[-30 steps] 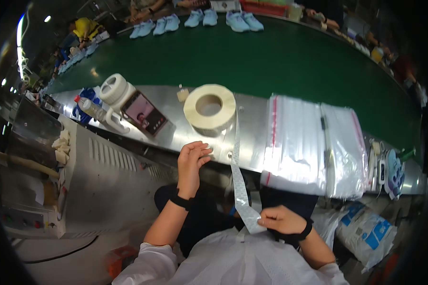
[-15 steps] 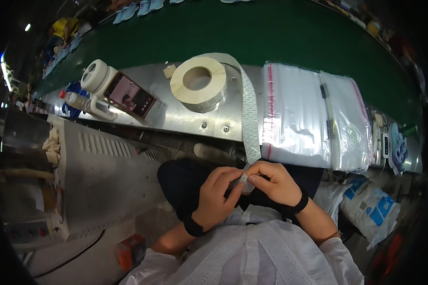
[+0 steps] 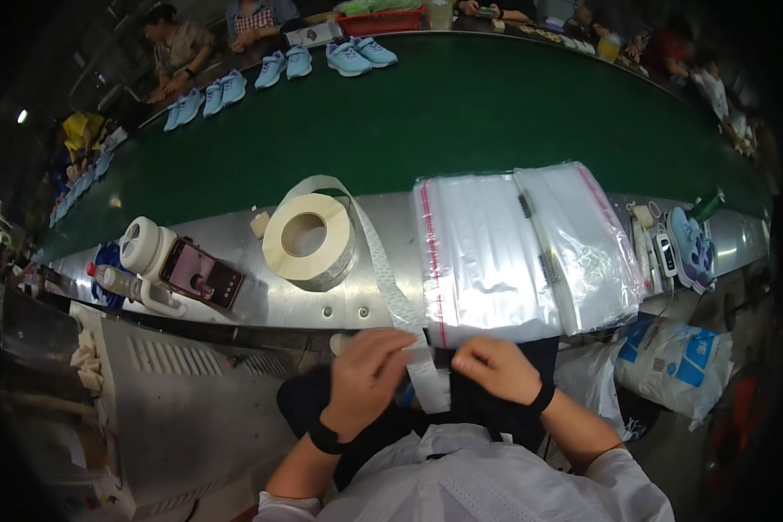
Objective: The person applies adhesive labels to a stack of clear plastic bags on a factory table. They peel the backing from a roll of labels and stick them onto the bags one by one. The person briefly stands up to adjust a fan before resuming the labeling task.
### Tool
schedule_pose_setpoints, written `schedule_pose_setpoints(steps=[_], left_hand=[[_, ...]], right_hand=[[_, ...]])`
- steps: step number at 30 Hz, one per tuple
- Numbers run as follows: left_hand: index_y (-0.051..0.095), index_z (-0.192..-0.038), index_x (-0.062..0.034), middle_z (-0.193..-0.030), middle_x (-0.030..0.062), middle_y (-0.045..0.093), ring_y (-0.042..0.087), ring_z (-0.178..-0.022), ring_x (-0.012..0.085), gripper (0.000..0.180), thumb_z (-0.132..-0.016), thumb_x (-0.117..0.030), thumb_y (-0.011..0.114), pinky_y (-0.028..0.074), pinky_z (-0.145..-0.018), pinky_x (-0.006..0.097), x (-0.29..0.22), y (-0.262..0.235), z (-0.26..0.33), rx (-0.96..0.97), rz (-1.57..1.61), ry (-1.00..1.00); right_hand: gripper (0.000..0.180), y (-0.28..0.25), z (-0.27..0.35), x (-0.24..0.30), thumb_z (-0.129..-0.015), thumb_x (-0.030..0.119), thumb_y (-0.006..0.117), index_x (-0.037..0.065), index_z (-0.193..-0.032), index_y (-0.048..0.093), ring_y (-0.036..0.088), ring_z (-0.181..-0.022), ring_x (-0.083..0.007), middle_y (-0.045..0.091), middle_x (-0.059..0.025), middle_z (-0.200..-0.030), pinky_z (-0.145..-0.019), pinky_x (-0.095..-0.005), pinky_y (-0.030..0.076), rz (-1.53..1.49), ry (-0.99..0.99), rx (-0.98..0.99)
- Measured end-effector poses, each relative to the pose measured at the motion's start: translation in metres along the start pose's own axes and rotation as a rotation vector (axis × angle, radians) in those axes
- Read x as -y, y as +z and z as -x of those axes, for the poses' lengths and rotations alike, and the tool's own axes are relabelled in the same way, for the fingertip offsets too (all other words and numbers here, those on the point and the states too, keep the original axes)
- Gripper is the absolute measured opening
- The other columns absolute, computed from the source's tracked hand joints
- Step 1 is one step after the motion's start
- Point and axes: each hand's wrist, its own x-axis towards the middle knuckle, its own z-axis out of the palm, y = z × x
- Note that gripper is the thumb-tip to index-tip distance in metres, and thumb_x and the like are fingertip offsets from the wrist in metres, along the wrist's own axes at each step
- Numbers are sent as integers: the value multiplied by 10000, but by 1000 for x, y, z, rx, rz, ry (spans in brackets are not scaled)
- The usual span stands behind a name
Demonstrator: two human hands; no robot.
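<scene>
You hold a long white strip (image 3: pixel 390 287) of stickers. It comes off the top of a big white roll (image 3: pixel 309 241). The roll lies flat on the shiny metal shelf (image 3: pixel 235 309), near the middle, close to the edge by the green belt. The strip loops over the roll, runs down across the shelf and goes past its near edge. Its loose end hangs between your two hands.

The label strip (image 3: pixel 383 270) vanishes behind the left hand (image 3: pixel 367 378) below the bench's (image 3: pixel 261 304) front edge. The small gadgets (image 3: pixel 670 248) at its right end are too tiny to identify.
</scene>
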Motion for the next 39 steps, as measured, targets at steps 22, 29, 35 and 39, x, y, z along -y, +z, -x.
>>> schedule_pose_setpoints(steps=[22, 29, 35, 39], left_hand=[[482, -1092, 46, -1093, 193, 537, 581, -1001, 343, 304, -918, -202, 462, 474, -882, 408, 52, 102, -115, 380, 1407, -839], [470, -1104, 41, -892, 138, 548, 612, -813, 247, 276, -895, -125, 399, 533, -744, 375, 30, 121, -124, 583, 731, -889], [354, -1200, 60, -1077, 229, 473, 574, -929, 321, 461, -936, -311, 425, 525, -750, 428, 58, 116, -103, 559, 1341, -1048], [308, -1289, -7, -1247, 208, 399, 513, -1082, 331, 465, -941, -289, 434, 490, -825, 441, 21, 51, -69, 386, 1242, -945]], right_hand=[[102, -48, -27, -32, -864, 91, 534, 9, -824, 579, 524, -701, -112, 570, -21, -759, -638, -245, 417, -486, 184, -540], [95, -76, -26, -10, -885, 71, 497, 6, -851, 556, 497, -857, -116, 538, -66, -995, -767, -246, 402, -386, -55, -409], [406, -43, -10, -11, -717, 144, 690, 24, -1066, 519, 490, -1051, -320, 493, -162, -1158, -861, -359, 415, 203, -239, -362], [461, -21, -2, 8, -671, 147, 712, 42, -1074, 514, 495, -1017, -293, 497, -138, -1145, -854, -355, 412, 634, -232, -280]])
